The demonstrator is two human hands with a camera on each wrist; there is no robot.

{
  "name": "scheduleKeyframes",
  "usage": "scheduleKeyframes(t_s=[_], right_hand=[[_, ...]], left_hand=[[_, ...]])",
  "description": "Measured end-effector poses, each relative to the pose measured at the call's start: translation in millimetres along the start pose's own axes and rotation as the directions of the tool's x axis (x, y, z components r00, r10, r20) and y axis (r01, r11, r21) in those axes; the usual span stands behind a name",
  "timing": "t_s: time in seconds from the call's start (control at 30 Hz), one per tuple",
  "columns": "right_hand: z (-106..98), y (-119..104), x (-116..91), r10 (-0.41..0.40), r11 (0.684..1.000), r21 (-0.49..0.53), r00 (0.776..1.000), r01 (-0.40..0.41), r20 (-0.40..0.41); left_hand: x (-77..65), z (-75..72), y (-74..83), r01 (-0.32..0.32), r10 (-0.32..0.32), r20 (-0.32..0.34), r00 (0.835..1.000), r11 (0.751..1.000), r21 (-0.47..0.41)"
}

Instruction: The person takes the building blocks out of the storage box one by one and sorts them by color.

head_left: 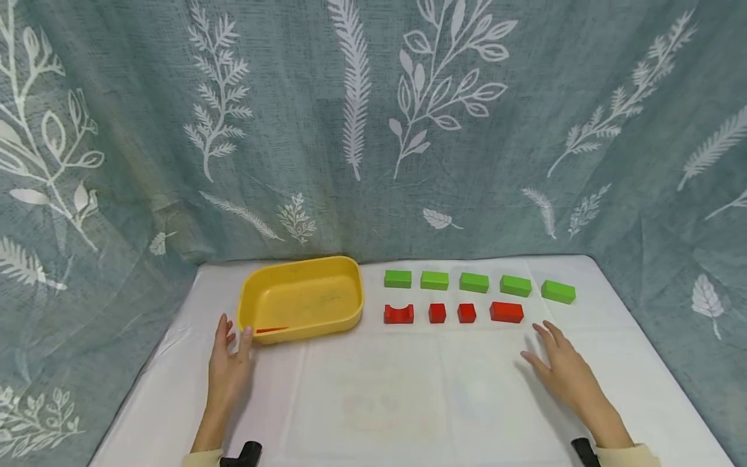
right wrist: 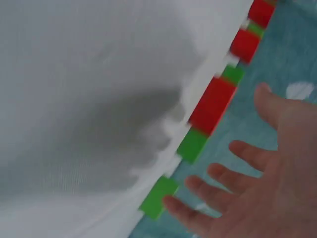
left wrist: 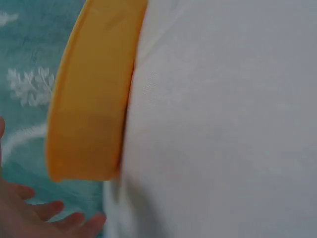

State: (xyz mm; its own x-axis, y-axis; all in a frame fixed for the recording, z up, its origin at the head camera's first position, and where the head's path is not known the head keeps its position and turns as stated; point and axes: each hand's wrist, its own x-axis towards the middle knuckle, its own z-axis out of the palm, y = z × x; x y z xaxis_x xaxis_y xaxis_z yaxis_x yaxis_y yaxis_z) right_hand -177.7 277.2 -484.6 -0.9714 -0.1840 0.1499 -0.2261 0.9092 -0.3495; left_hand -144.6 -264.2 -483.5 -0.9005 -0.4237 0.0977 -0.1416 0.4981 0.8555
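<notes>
At the near left corner of a yellow plastic tub, my left hand is held with fingers spread, its thumb tip overlapping the rim in the head view. The left wrist view shows the tub's side wall with the left-hand fingers beside its end. A sliver of something red shows inside the tub, mostly hidden by the front wall. My right hand, fingers apart and holding nothing, is just in front of a long red block; the right wrist view shows its palm.
Left of the long red block are two small red cubes and a red block with a curved notch. Behind them runs a row of several green blocks. A white cloth covers the table; a leaf-patterned teal curtain hangs at the back.
</notes>
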Motion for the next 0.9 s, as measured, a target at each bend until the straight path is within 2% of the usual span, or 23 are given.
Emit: scheduleKeyframes(t_s=[0.07,0.1,0.13,0.2,0.27,0.3,0.33,0.37,0.4,0.47,0.57,0.67,0.73,0.8,0.83,0.9], right_hand=[[3,-17,-9,-0.002,1.0,-0.028,0.999,0.003,0.043],[5,-25,-14,0.002,0.999,-0.038,0.998,0.001,0.069],[7,-33,-17,0.004,0.999,-0.04,0.996,0.0,0.089],[12,-46,-22,0.003,0.999,-0.043,0.993,0.002,0.116],[16,-57,-24,-0.012,0.999,-0.039,0.993,0.016,0.114],[19,-61,-23,-0.022,0.999,-0.037,0.994,0.026,0.104],[21,-64,-23,-0.034,0.999,-0.035,0.995,0.037,0.091],[23,-67,-22,-0.045,0.998,-0.031,0.996,0.047,0.082],[25,-70,-21,-0.057,0.998,-0.023,0.996,0.059,0.073],[28,-78,-15,-0.092,0.996,-0.003,0.994,0.092,0.057],[28,-101,5,-0.188,0.982,0.038,0.982,0.187,0.027],[25,-136,35,-0.31,0.948,0.074,0.951,0.309,0.003],[25,-161,56,-0.374,0.921,0.12,0.928,0.371,0.001],[29,-186,75,-0.417,0.893,0.191,0.909,0.408,0.009],[33,-197,84,-0.437,0.877,0.229,0.9,0.423,0.01],[42,-219,102,-0.462,0.845,0.316,0.886,0.432,0.025]], left_hand=[[-13.7,-2.6,5.1,-0.109,0.108,0.013,0.994,0.985,0.137],[-21.9,-1.6,7.7,-0.178,0.176,0.025,0.984,0.96,0.216],[-30.9,0.6,10.1,-0.245,0.241,0.053,0.969,0.923,0.295],[-50.6,7.5,15.3,-0.353,0.325,0.138,0.935,0.835,0.422],[-68.2,15.9,19.4,-0.427,0.364,0.224,0.904,0.756,0.496],[-75.3,19.8,20.7,-0.454,0.372,0.261,0.891,0.726,0.516],[-81.6,23.3,21.6,-0.468,0.364,0.293,0.884,0.707,0.53],[-86.4,26.0,22.4,-0.472,0.355,0.312,0.881,0.7,0.535],[-89.7,27.9,22.7,-0.47,0.346,0.321,0.882,0.701,0.536],[-91.9,29.3,22.4,-0.451,0.323,0.32,0.891,0.718,0.53],[-85.2,25.4,20.6,-0.379,0.279,0.265,0.923,0.781,0.497],[-67.6,16.8,19.0,-0.276,0.229,0.16,0.96,0.869,0.41],[-51.6,10.1,17.4,-0.202,0.184,0.086,0.979,0.935,0.293],[-35.3,3.2,16.6,-0.099,0.093,0.057,0.994,0.988,0.119],[-27.6,0.1,15.9,-0.044,0.043,0.058,0.997,0.999,0.02],[-13.7,-4.9,13.2,0.062,-0.053,0.07,0.996,0.987,-0.145]])
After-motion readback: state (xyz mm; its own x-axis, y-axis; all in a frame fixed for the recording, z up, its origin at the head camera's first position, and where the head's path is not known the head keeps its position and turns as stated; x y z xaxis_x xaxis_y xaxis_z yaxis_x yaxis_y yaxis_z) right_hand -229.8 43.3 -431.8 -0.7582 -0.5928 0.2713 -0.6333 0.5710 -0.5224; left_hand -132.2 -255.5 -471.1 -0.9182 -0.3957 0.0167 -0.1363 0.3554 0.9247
